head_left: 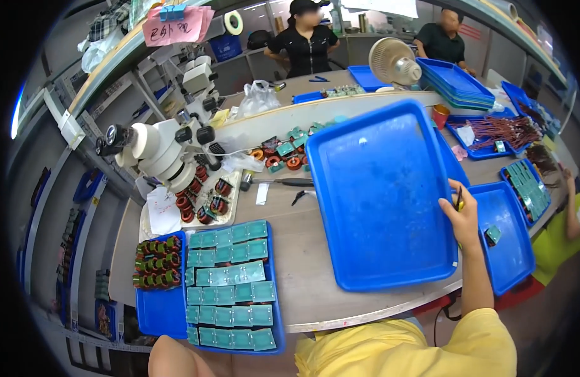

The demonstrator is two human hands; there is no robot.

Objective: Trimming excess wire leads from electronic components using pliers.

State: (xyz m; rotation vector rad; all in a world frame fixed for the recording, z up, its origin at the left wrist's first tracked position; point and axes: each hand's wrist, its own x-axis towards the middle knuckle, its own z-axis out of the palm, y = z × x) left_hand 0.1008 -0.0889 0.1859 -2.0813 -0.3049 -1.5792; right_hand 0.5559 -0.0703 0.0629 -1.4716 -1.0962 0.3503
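Note:
A large blue plastic tray point(384, 201) is tilted up above the table, its bare inside facing me. My right hand point(462, 217) is closed at its right edge, thumb on the rim. A small yellow and black tool point(459, 200) sticks out between those fingers; its kind is too hidden to tell. My left hand is out of sight; bare skin at the lower left edge shows no fingers. Left of the raised tray, a blue tray point(278, 314) holds rows of green circuit boards point(232, 295). Beside it, another blue tray point(161, 311) carries wound coils point(156, 262).
A white microscope point(154, 147) stands at the left behind a board with coils. At the right are a blue tray point(513, 251) with one small part, a tray of red-brown wires point(491, 132) and stacked trays point(456, 81). A fan point(393, 60) and two people are beyond.

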